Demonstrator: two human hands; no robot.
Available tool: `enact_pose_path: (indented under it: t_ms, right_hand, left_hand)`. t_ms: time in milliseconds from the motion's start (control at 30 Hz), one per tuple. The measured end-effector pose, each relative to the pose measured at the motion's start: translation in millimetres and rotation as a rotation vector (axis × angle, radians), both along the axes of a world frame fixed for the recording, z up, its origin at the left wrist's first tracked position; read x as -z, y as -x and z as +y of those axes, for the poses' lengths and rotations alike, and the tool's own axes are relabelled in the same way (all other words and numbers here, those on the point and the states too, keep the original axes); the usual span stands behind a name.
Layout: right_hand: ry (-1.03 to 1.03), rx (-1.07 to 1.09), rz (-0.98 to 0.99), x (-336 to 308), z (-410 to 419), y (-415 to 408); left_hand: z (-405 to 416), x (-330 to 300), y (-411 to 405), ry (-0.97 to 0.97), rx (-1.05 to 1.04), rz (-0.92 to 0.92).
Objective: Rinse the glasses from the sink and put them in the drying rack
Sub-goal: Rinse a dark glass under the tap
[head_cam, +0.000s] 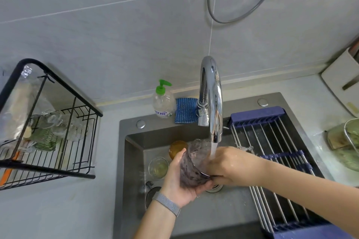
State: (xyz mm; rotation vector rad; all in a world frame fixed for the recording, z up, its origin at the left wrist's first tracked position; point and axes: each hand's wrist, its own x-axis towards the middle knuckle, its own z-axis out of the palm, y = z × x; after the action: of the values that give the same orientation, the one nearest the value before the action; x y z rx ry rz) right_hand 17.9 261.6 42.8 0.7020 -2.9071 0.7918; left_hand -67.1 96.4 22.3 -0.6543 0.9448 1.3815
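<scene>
Purple textured glass (194,165): held tilted under the running faucet (210,103) over the sink (132,151). Left hand (178,184) wrapped its base, right hand (227,165) gripped its rim. Wet, likely slippery, breakable; best grasped around the wall.

Head view, steeply down over sink (134,153)

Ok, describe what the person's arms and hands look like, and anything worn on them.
Both forearms are bare, with no sleeves in view. The left hand has a grey woven mesh band around its wrist, like a watch strap. The right hand wears nothing: no ring, glove or band shows. Water droplets glisten on its back.
</scene>
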Motion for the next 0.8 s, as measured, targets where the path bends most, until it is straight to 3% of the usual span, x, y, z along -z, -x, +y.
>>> enact_pose_path:
  t_ms: [100,267,367,500,600,700,800]
  right_hand:
    - [0.177,0.232,0.035,6,4,-11]
    - [0.865,0.764,-0.056,26,-48,-30]
    - [1.273,0.809,-0.194,28,-70,-26]
    - [1.291,0.988,-0.183,26,-82,-19]
    - [1.352,1.14,-0.255,23,-79,-17]
    - [1.257,1.165,-0.282,20,-82,-19]
    - [1.339,1.214,-0.258,15,-96,-22]
  left_hand:
    - [-5,-3,0,-0.062,-0.054,-0.037]
    - [-6,-3,-3,-0.155,-0.142,-0.098]
    - [-2,-11,-11,-0.174,-0.107,-0.025]
    - [-2,-13,-24,-0.082,0.006,0.12]
    - [-7,-1,-25,0.231,0.246,0.595]
    - [-5,-4,-28,0.267,0.229,0.923]
    - [1,-17,-30,0.228,0.214,0.865]
